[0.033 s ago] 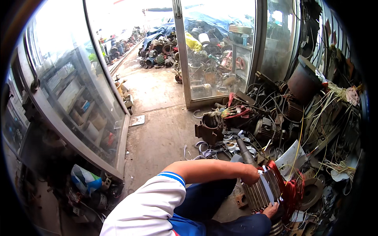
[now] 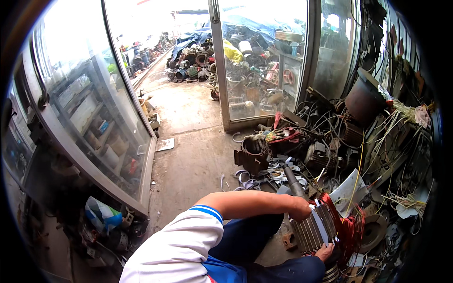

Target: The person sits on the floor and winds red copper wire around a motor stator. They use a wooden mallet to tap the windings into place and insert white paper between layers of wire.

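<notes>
A finned metal motor stator (image 2: 302, 234) lies by my bent legs at the lower right, with red copper windings (image 2: 351, 231) bunched at its right side. Along its fins runs a narrow white strip (image 2: 321, 225). My left hand (image 2: 300, 209) reaches across from the left, closed at the strip's far end; its fingertips are partly hidden. At the near end, beside my knee, my right hand (image 2: 325, 251) pinches the strip between thumb and fingers.
A steel shaft (image 2: 294, 181) leans just beyond the stator. Scrap motors (image 2: 321, 154), loose wires and white cuttings pile up on the right. One glass door (image 2: 101, 118) stands at the left, a framed glass panel (image 2: 259, 70) ahead. A brick (image 2: 289, 241) lies left of the stator.
</notes>
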Available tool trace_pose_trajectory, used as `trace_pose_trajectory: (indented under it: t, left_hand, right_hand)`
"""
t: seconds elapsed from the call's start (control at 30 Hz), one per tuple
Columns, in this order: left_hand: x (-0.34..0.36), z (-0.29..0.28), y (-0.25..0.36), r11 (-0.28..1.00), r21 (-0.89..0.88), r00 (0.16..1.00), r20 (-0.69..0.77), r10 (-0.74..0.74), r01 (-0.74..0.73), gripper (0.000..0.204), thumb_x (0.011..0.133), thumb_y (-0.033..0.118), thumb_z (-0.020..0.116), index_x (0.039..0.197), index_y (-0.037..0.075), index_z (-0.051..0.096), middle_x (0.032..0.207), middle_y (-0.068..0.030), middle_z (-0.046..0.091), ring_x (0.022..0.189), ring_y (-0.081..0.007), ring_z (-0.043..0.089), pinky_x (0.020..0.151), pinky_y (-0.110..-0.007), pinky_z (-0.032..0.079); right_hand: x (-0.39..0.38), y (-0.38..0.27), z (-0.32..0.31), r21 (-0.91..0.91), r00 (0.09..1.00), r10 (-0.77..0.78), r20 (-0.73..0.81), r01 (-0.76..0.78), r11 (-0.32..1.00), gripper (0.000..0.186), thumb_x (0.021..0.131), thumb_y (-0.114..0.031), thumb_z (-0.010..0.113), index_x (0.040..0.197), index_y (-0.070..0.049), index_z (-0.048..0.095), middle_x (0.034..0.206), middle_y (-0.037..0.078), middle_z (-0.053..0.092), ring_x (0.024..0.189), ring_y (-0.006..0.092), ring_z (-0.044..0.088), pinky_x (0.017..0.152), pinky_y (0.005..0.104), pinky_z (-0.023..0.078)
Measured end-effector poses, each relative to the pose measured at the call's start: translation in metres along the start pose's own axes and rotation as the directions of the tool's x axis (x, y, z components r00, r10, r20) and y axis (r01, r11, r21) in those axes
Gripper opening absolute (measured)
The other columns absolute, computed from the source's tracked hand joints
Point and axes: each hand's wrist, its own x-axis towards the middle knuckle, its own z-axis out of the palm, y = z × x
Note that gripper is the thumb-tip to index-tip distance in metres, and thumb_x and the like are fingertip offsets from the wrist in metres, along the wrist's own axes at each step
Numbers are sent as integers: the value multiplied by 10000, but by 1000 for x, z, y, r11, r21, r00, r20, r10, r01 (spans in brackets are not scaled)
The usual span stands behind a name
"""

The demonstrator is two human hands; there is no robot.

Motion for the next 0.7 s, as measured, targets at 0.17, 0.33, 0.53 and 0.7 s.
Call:
trace_pose_trajectory:
  t: [0.17, 0.33, 0.53, 0.7]
  left_hand:
    - [-4, -11, 5, 1000, 4, 998, -68, 3, -3, 199, 859, 190, 634, 888, 52, 775, 907, -182, 759, 903, -379, 736, 822, -484, 585]
    - [-7, 2, -15, 998, 16, 987, -146, 61, -59, 169, 856, 185, 626, 831, 52, 728, 859, -182, 740, 867, -394, 722, 781, -493, 579]
    - [-11, -11, -10, 999, 12, 986, -161, 46, -45, 241, 868, 196, 591, 814, 27, 754, 882, -204, 751, 885, -388, 732, 826, -488, 586]
    - [-6, -7, -17, 996, 59, 984, -161, 71, -63, 173, 855, 168, 614, 848, 29, 717, 1013, -200, 722, 931, -372, 715, 808, -464, 585]
  right_hand:
    - [3, 5, -5, -2, 999, 9, -34, -9, 1000, 183, 868, 32, 663, 926, 68, 494, 1004, 272, 525, 1002, 484, 534, 872, 523, 428]
    - [0, 0, -1, -3, 1000, 25, -16, -25, 1000, 202, 866, 30, 676, 938, 68, 491, 1006, 269, 524, 1000, 481, 532, 871, 522, 429]
    - [2, -4, -6, -17, 999, 54, -9, -54, 998, 213, 870, 29, 683, 944, 65, 487, 1008, 265, 519, 992, 482, 535, 866, 522, 428]
    - [1, -8, -7, 1, 999, 43, 4, -43, 999, 213, 870, 32, 678, 946, 68, 482, 1007, 265, 515, 997, 487, 535, 870, 525, 428]
